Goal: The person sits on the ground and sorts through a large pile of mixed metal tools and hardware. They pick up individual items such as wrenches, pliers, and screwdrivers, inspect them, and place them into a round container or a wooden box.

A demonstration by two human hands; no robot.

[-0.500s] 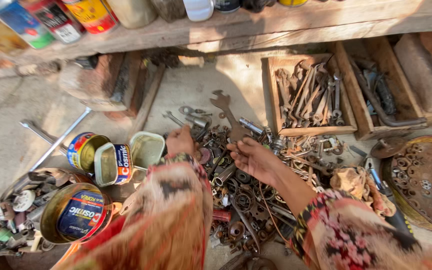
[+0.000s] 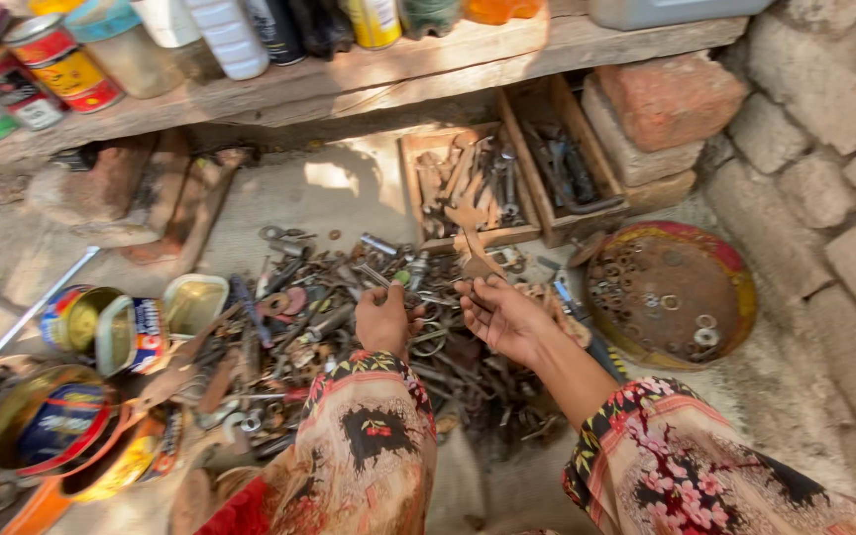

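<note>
The right hand (image 2: 503,315) has lifted a rusty wrench (image 2: 470,236) off the scrap pile (image 2: 349,307).

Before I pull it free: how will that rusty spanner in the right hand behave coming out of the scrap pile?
The rusty spanner, held in the right hand, looks like solid metal, so probably stiff and heavy for its size. Its rough rust likely grips well rather than slipping. Flat, so unlikely to roll, but the scrap pile around it may snag or shift.
</note>
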